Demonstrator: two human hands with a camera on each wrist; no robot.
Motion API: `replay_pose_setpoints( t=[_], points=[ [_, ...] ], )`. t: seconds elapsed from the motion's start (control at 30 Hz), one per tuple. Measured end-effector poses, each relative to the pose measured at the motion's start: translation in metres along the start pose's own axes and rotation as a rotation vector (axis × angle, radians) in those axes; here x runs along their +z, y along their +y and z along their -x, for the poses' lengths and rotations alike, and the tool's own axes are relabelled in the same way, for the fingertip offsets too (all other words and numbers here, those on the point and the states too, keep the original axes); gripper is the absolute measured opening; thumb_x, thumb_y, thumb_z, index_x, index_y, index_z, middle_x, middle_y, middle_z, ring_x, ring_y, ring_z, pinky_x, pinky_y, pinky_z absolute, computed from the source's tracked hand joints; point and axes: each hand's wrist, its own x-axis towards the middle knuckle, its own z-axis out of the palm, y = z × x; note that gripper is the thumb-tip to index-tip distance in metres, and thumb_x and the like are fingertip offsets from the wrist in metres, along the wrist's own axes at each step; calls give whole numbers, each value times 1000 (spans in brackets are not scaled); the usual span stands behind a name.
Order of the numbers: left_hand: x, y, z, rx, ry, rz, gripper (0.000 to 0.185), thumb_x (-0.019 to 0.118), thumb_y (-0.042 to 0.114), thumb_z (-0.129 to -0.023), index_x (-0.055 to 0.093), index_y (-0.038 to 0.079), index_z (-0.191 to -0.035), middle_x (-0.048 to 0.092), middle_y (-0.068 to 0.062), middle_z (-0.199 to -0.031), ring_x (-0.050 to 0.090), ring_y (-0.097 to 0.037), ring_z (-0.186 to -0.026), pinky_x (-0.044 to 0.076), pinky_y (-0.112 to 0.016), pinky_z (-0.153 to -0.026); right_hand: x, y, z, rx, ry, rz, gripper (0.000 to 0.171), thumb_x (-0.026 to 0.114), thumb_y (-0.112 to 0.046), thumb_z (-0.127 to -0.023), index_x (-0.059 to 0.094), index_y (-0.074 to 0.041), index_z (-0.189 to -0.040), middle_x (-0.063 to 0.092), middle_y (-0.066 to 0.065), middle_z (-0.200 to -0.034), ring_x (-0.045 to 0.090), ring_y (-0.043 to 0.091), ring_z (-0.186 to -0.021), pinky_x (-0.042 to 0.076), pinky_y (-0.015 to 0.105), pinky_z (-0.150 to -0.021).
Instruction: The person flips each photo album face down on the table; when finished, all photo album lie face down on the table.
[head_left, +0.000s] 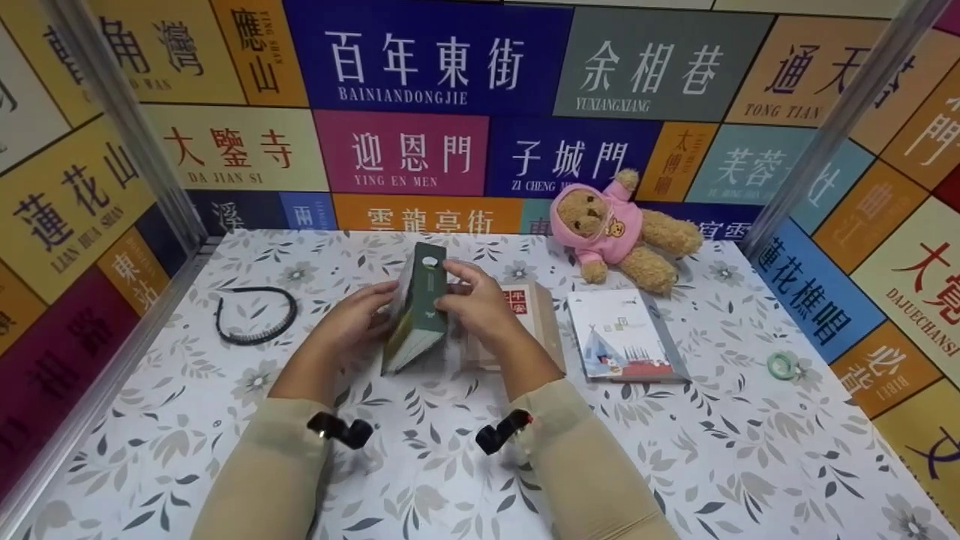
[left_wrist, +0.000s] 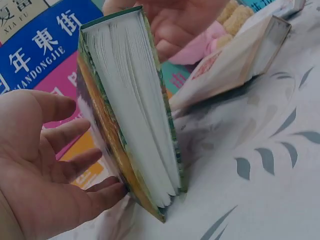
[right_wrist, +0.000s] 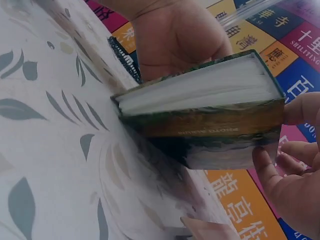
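A thick photo album [head_left: 431, 300] with a green spine stands tilted over the patterned table, its white page edges [left_wrist: 132, 95] visible in the left wrist view. My right hand [head_left: 484, 307] grips it near the spine, with fingertips [right_wrist: 265, 160] on the cover. On its other side, my left hand [head_left: 352, 319] is spread with loosely bent fingers, the fingertips [left_wrist: 112, 190] right at the cover. Just right of the album lies a brown-edged book [head_left: 551, 322] with a red square print, partly hidden by my right hand and wrist.
A white illustrated book [head_left: 619, 334] lies farther right. Behind it, a teddy bear [head_left: 615, 229] in a pink hoodie leans at the back wall. A black headband [head_left: 259, 337] rests at left, and a green ring-shaped thing [head_left: 781, 366] at far right. Printed panels [head_left: 405, 157] enclose the table.
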Motion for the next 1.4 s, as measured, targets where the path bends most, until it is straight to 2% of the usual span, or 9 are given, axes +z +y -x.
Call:
replay_pose_setpoints(
  t=[0.2,0.3,0.43,0.57,0.7,0.8,0.9,1.23,1.4],
  points=[
    [-10,-6,-3,-51,21,62,60,39,29,-116,26,9,-170,28,-14,-178,27,-32,-166,24,-43,-137,-5,5,-5,65,-6,56,74,79,1,-90,55,-16,-158,68,18,-145,70,30,-128,62,43,-104],
    [-14,-5,-3,-73,44,83,56,41,28,-114,34,8,-166,33,-14,-175,34,-31,-162,30,-41,-134,-6,8,-6,88,0,128,74,81,-2,-91,54,-16,-158,66,13,-150,66,28,-135,61,42,-107],
    [-18,-4,-4,-87,111,77,28,45,22,-107,48,4,-128,43,-13,-157,42,-27,-145,38,-37,-115,-6,14,-9,117,-3,213,74,82,-4,-92,53,-15,-159,60,9,-158,60,26,-144,57,40,-113],
    [-22,-2,-3,-65,154,50,35,44,19,-106,48,2,-136,43,-12,-155,40,-24,-144,36,-35,-115,-5,21,-11,110,-9,267,73,81,-5,-93,52,-11,-159,55,9,-163,54,26,-150,48,39,-123],
    [-25,-2,-2,-45,226,66,22,48,20,-107,56,3,-118,59,-7,-110,55,-20,-106,46,-31,-94,-3,29,-12,106,-28,274,72,78,-5,-96,48,-7,-161,52,11,-165,50,28,-154,42,40,-128],
    [-27,0,-1,-33,283,96,21,53,16,-103,47,12,-83,45,3,-75,42,-16,-70,39,-30,-68,-2,33,-12,104,-76,241,72,73,-4,-99,41,-4,-164,48,14,-167,46,29,-156,41,41,-129],
    [-29,3,1,-16,313,79,33,54,14,-102,42,16,-70,42,6,-65,38,-14,-60,35,-28,-60,-1,35,-10,98,-119,214,72,70,-5,-102,37,-4,-166,46,16,-168,46,31,-156,40,42,-129],
    [-31,7,1,21,300,46,37,51,16,-105,44,16,-69,43,8,-63,39,-10,-58,36,-25,-60,-1,31,-10,110,-105,191,67,69,-10,-103,41,-5,-164,49,15,-166,49,30,-154,39,41,-130],
    [-25,13,-1,11,350,55,20,53,23,-105,64,7,-109,64,-2,-97,59,-15,-88,50,-29,-86,-7,16,-8,83,-70,197,63,69,-18,-104,46,-8,-162,51,11,-166,48,27,-155,38,41,-131]
  ],
)
